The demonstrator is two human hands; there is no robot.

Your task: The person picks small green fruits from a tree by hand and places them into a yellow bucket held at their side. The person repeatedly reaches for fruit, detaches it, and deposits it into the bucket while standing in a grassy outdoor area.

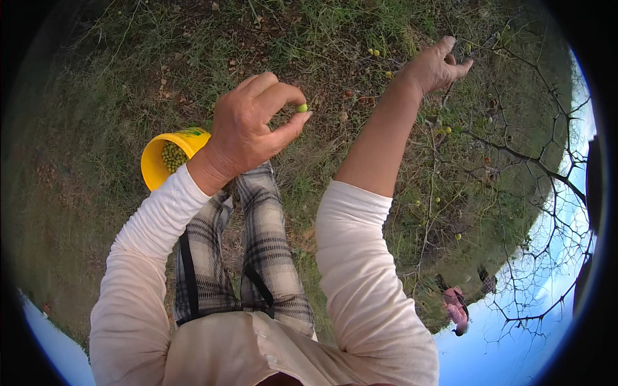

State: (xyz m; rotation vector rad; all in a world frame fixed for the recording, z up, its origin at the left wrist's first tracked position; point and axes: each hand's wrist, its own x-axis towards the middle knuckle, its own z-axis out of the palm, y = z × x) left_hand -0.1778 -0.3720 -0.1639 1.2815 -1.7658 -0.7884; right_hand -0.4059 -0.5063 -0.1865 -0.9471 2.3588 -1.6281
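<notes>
My left hand (258, 123) pinches a small round green fruit (302, 108) between thumb and forefinger. Below and left of that wrist, a tilted yellow plastic bucket (153, 161) holds many green fruits (172, 157); the wrist and forearm cover part of it. My right hand (437, 65) is stretched out to the upper right among thin branches, thumb and forefinger apart. A green fruit (468, 47) hangs just beyond its fingertips. Its other fingers are partly hidden, so whether they hold anything does not show. Yellow fruits (373, 52) lie or hang to the left of this hand.
Bare, thorny branches (531, 161) spread across the right side, with scattered yellow-green fruits (447, 130) among them. Grass and dry leaves (178, 96) cover the ground. Several reddish fruits (348, 93) show between the arms. A person in pink (455, 306) is farther off at the lower right.
</notes>
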